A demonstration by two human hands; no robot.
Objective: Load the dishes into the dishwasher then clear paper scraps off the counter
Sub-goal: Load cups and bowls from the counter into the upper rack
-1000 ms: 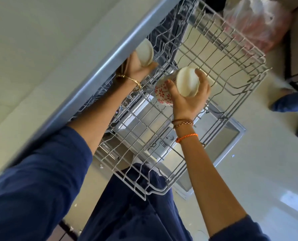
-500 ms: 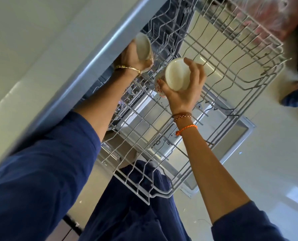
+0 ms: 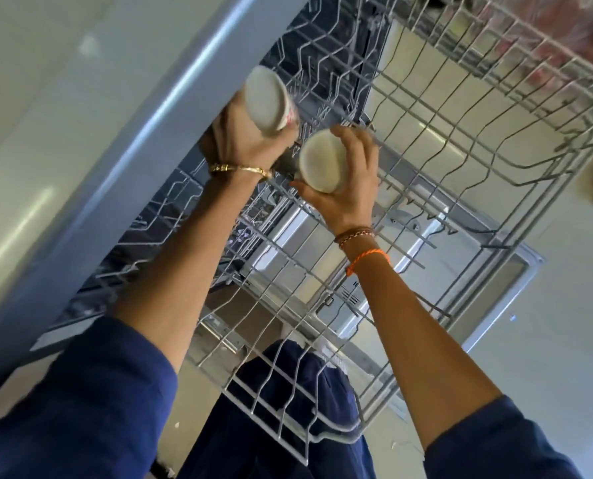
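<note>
Watching both hands work over the pulled-out upper rack (image 3: 495,108), I log two risks. First, the cup in the left hand (image 3: 243,140) sits close under the counter edge (image 3: 170,108); a lift or tilt could knock its rim there. Second, the two cups are near each other, just apart, and could clink if either hand drifts inward. The left cup (image 3: 265,98) is gripped round its body, mouth facing me, with a hint of red pattern on its side. The right hand (image 3: 347,188) wraps the right cup (image 3: 322,160), fingers curled over the far side, thumb on the near one. Both cups look pale cream inside, empty, held above the rack wires, neither seated yet.
</note>
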